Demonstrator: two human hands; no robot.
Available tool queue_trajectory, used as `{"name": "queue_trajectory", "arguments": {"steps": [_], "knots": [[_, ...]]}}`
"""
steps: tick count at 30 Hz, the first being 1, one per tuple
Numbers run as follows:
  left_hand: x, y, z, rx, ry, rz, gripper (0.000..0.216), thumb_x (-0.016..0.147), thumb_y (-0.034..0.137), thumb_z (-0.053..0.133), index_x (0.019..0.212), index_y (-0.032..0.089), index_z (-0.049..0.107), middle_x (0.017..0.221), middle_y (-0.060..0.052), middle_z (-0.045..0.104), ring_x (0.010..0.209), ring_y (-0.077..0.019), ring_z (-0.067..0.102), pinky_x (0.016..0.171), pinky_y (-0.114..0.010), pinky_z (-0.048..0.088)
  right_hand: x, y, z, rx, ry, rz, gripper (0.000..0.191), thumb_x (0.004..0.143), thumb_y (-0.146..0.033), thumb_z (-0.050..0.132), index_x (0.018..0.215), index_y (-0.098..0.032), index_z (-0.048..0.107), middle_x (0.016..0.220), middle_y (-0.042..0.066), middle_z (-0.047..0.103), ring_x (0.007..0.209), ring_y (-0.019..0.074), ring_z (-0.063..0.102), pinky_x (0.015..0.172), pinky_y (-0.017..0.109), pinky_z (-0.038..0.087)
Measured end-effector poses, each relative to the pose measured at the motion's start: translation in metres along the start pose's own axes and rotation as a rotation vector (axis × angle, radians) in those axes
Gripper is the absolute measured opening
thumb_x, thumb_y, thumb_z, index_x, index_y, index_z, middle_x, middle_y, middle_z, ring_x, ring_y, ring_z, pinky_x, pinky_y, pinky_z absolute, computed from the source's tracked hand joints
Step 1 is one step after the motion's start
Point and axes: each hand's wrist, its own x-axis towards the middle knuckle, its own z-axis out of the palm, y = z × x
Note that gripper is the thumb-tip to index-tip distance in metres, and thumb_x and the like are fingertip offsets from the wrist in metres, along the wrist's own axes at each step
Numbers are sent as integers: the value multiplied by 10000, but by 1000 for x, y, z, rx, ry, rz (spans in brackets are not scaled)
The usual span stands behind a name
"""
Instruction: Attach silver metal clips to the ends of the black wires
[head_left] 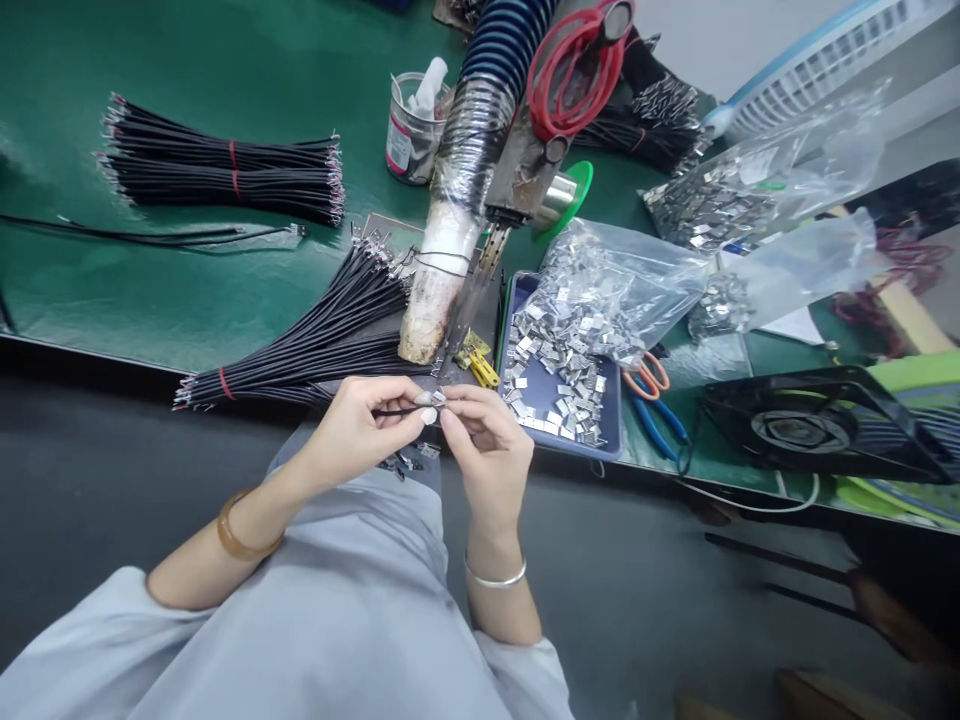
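My left hand [352, 430] is closed in a pinch round a thin black cable [395, 411], close to its end. Opposite it, my right hand [491, 445] pinches a small silvery metal connector [438, 398] at the cable's tip. Fingertips partly hide the joint, so whether the two are attached I cannot tell. Behind my left hand lies a fanned bundle of black cables [300, 340], tied with a red band. A blue tray [611, 400] of loose metal connectors stands just right of my right hand.
Above my hands hang a ducted hose [480, 130] and a metal stand with coiled red cable [577, 75]. Tied cable bundles [225, 165] lie at the back left. Plastic bags of metal parts [622, 270], orange-and-blue-handled tools [656, 410] and a black fan [817, 425] sit to the right.
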Motion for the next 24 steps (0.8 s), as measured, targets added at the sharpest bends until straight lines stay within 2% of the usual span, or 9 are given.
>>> {"name": "queue_trajectory", "arguments": {"steps": [3,12,16,20,22,24], "knots": [[1,1,-2,53,-29,62,160,856,211,701,722,130,733,628,-10,666,526,-81,480,480,-182,379,1,0,-1,25,2,2,74,885,-197,706,846,-231,758,949,42,784,875,167,766,725,273,644],[-1,-4,-7,153,-105,174,148,918,220,677,817,149,759,692,-25,724,561,-105,554,534,-202,425,4,0,-8,45,-102,51,82,881,-236,697,810,-224,735,950,56,788,845,173,764,701,270,639],[-1,-6,-6,173,-101,154,209,943,226,613,766,153,698,629,7,665,567,-105,550,563,-206,430,0,1,0,-36,-14,-43,96,909,-201,684,831,-230,732,943,44,788,860,181,769,703,289,642],[-2,-6,-5,127,-106,77,281,960,232,556,696,160,623,582,21,611,535,-94,534,529,-196,407,-6,2,8,-222,115,-246,121,918,-146,696,889,-253,745,968,25,795,919,182,769,832,341,648],[-2,-6,-6,71,-121,29,281,955,239,561,695,157,625,583,12,631,527,-93,542,518,-192,404,-6,3,8,-213,105,-238,113,927,-156,696,900,-253,747,977,25,796,918,182,773,823,339,650],[-2,-5,-6,10,-132,-14,242,937,251,587,727,151,654,578,5,651,507,-93,544,512,-193,405,-5,5,6,-168,98,-165,94,952,-198,674,907,-243,743,977,36,794,905,191,778,767,333,650]]}}
